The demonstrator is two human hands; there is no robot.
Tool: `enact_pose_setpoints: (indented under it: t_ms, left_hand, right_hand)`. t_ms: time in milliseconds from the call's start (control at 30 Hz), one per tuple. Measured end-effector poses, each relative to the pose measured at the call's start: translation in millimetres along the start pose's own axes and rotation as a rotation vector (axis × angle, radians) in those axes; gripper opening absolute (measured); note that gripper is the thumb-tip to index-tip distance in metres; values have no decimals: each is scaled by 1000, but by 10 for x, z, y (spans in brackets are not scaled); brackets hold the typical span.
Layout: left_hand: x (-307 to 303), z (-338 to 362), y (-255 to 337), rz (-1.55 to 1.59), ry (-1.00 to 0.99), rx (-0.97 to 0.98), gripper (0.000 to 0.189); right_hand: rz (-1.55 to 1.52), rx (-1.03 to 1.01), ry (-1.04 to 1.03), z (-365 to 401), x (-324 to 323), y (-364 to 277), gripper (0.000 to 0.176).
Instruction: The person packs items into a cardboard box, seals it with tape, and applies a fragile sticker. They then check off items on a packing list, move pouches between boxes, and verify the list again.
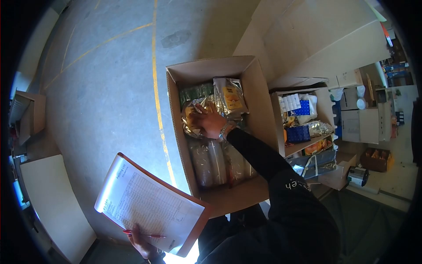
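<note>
The setting is an indoor floor (114,114) of smooth grey, marked with yellow lines (154,66).

Nearest, the left hand (138,243) is clamped on the lower edge of a clipboard (194,228); a slim red pen (154,236) is also held in this hand and lies across the paper. The board is flat, rectangular and brown-edged. Its long axis slopes from upper left to lower right, and the printed heading of the packing list (149,198) is at the upper-left end.

Beyond it stands an open, deep carton (260,105) of plain brown cardboard. Inside, the right hand (212,124) lies palm down on a crinkled, shiny foil bag (189,118). The bag is directly beneath the fingers, which are spread apart; whether they grip the foil cannot be told. The hand covers part of the bag, so its long axis cannot be established.

On the near side of that hand are clear-wrapped, rounded bundles (215,160), lengthwise toward the wearer. Just beside the fingers, on the far right, lies a silver pouch (229,94) with an orange label, its long axis running away from the wearer, slightly tilted. A dark green packet (193,92) occupies the far left.

To the right, a second carton (305,147) contains mixed glossy packets.
</note>
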State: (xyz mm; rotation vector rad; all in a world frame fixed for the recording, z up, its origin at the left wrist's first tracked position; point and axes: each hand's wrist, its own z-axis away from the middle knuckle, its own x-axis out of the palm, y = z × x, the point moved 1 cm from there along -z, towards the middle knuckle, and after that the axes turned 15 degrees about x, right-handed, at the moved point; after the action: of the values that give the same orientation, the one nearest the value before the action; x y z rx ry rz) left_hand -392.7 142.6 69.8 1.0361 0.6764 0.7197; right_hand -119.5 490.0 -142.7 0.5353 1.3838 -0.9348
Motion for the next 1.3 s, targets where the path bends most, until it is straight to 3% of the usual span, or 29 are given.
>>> enact_pose_setpoints:
  t_ms: [100, 167, 200, 300, 367, 433, 467, 533, 633, 767, 800, 833, 900, 933, 1033, 1100, 1200, 1300]
  left_hand:
    - [11, -8, -63, 39, 13, 32, 61]
    - [26, 18, -46, 55, 6, 21, 61]
    - [44, 17, -28, 81, -1, 12, 60]
    - [23, 35, -17, 66, 1, 25, 60]
    - [-25, 17, -63, 84, -3, 25, 60]
    - [-94, -10, -133, 102, 5, 23, 60]
    - [-131, -23, -143, 83, 2, 4, 60]
    - [-128, -53, -152, 68, -6, -6, 60]
    - [-104, -62, -169, 109, -11, 5, 59]
    - [43, 38, -10, 59, 50, -9, 59]
    - [127, 47, 30, 83, 72, 14, 58]
    - [133, 25, 33, 93, 72, 19, 58]
    - [64, 29, 31, 140, -32, 36, 56]
    - [14, 42, 22, 128, -35, 32, 56]
    - [3, -22, -95, 182, -52, 71, 54]
    - [-39, -87, -121, 69, 41, 64, 56]
    - [-101, -197, -180, 1, 56, 124, 55]
    - [-30, -197, -97, 155, -90, 106, 55]
  right_hand:
    - [-240, 149, 185, -115, 105, -144, 53]
    - [10, 346, 28, -234, 214, -251, 64]
    - [35, 332, -47, -348, 202, -223, 72]
    - [-60, 327, -271, -447, -340, -278, 73]
    - [-127, 345, -148, -332, -85, -178, 70]
    - [-353, 447, 294, -113, 161, -2, 65]
    - [-351, 441, 296, -24, 191, -21, 65]
    - [-65, 601, 223, 88, 231, -30, 65]
    - [1, 706, 273, -354, 226, 131, 63]
    - [-13, 729, 103, -392, -4, 85, 79]
    - [-2, 701, 202, -321, -56, 51, 90]
    - [2, 697, 213, -282, -225, 52, 90]
    - [29, 947, 209, -109, -450, 88, 102]
    - [-50, 978, 84, -79, -386, 129, 114]
    - [-169, 1026, 11, -9, -124, 127, 117]
    - [-157, 1026, -13, -5, 5, 226, 122]
    - [-144, 842, 18, -72, 352, 488, 121]
    - [-297, 888, -89, 244, -536, 279, 112]
